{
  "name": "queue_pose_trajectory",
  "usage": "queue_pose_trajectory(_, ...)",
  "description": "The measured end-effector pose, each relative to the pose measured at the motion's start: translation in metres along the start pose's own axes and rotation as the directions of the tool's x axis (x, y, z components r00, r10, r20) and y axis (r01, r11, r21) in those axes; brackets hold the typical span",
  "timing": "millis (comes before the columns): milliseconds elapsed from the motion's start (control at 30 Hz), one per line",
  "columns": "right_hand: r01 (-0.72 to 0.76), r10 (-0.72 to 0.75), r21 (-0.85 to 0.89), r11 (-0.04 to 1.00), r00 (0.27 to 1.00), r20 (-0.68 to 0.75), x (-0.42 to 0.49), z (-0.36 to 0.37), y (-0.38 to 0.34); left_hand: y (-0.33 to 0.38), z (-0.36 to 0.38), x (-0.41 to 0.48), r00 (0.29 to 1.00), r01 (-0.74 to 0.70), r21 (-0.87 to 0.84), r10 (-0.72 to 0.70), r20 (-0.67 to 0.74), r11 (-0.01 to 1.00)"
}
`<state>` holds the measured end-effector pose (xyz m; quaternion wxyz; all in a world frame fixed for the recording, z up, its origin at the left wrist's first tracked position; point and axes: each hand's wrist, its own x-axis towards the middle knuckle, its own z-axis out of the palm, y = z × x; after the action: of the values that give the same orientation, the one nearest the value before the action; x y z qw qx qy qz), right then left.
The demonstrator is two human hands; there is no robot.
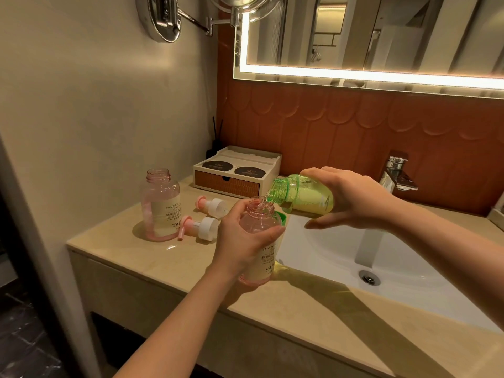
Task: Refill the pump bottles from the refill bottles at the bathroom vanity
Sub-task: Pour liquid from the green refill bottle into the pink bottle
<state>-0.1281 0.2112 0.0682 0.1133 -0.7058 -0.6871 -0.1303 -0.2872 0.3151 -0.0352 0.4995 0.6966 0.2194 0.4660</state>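
A lit mirror (381, 36) fills the upper right of the frame. Below it a beige stone bench (313, 317) runs from centre left to lower right, with a white sink (409, 268) set into its right half. A cream drawer box (231, 184) sits at the back of the bench, centre frame. In the middle, the left hand (240, 236) curls fingers and thumb round an open pink pump bottle (268, 266) at the sink's left rim. The right hand (354, 200) grips a green refill bottle (305, 197) tipped on its side, mouth just above the pink neck, a thin stream running in. A second pink bottle (161, 205) stands uncapped at centre left, with two pump heads (201, 227) lying just beside it.
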Motion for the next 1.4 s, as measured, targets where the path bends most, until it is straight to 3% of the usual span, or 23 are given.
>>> queue_pose_trajectory(1400,0.016,-0.015,-0.03,0.999,1.0,0.014,0.0028,-0.0036,0.0009,-0.0025,0.0006,0.0013,1.0,0.0,0.003,0.0,0.001,1.0)
